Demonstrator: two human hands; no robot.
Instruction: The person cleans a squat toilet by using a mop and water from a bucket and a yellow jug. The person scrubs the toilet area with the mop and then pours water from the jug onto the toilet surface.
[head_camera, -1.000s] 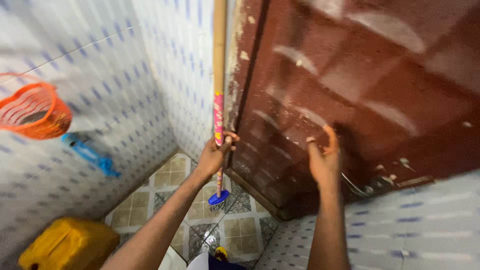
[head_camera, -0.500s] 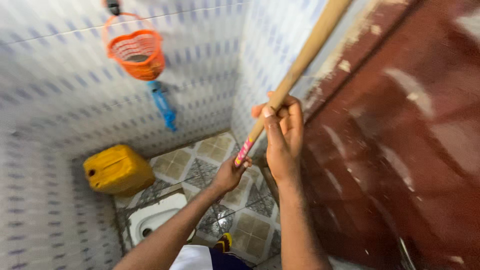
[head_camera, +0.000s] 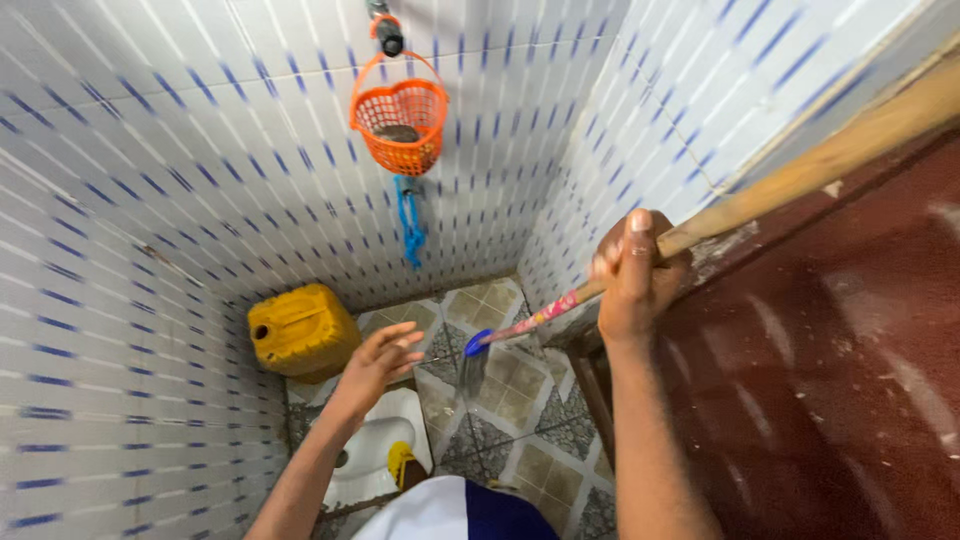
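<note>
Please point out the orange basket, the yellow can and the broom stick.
Orange basket (head_camera: 400, 130), head view, front mesh wall.
Yellow can (head_camera: 305, 330), head view, top face.
Broom stick (head_camera: 800, 175), head view, bare wooden shaft above the right hand.

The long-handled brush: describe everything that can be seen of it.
The long-handled brush has a bare wooden shaft that turns to a pink patterned sleeve near its lower end, then a blue head with pale, blurred bristles hanging below. It slants from the upper right edge of the head view down toward the patterned floor tiles, its head above them in front of the tiled wall. The right hand is closed around the shaft in a firm grip; the left hand, open, is apart from it.
</note>
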